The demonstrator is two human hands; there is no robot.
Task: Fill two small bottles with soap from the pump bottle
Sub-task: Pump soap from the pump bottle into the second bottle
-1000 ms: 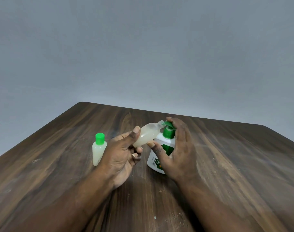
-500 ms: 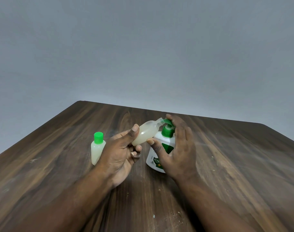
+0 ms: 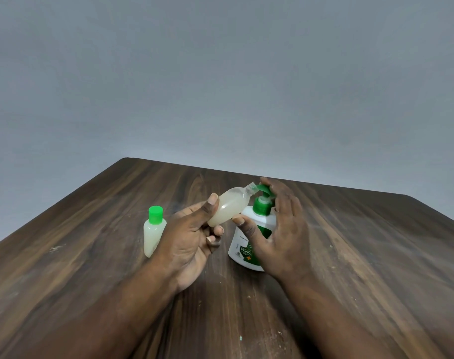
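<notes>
My left hand (image 3: 192, 239) grips a small uncapped bottle (image 3: 229, 207) holding pale soap, tilted with its open neck right at the green pump spout. The white pump bottle (image 3: 246, 244) with a green pump head (image 3: 263, 203) stands on the wooden table (image 3: 91, 229). My right hand (image 3: 280, 229) lies over it, straight fingers on the pump head and thumb near the small bottle's base. A second small bottle (image 3: 153, 233), filled with pale soap and closed with a green cap, stands upright to the left, just beside my left hand.
The dark wooden table runs back to a far edge in front of a plain grey wall (image 3: 220, 73). Small pale specks lie on the wood near the front (image 3: 241, 338).
Both hands and the bottles hold nearly the same pose; my fingers on the pump head have shifted slightly and the pump stem shows a little more.
</notes>
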